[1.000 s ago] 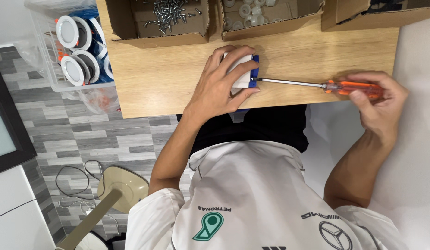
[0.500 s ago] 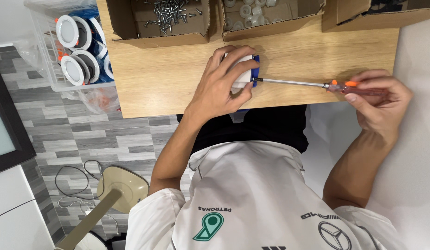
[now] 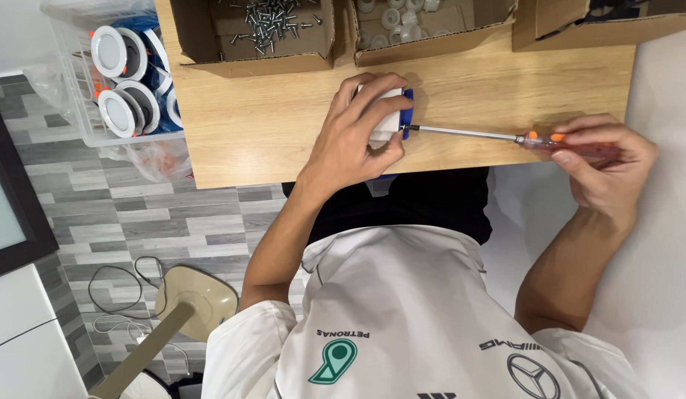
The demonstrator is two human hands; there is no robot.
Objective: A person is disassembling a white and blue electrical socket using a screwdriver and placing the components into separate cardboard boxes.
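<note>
A light wooden table [image 3: 269,125] bears three open cardboard boxes [image 3: 202,41] along its far edge.

Matt wooden table [image 3: 269,133] — shiny metal screwdriver shaft [image 3: 461,133], glossy translucent plastic handle [image 3: 572,148], cardboard boxes [image 3: 254,41].

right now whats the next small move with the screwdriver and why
Probably turn the screwdriver in place. Its tip already meets the blue edge of the white part, which the left hand pins to the table; the right hand grips the handle.

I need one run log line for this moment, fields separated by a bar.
left hand: holds white and blue part on wooden table | right hand: grips orange-handled screwdriver | tip: at the part
</note>
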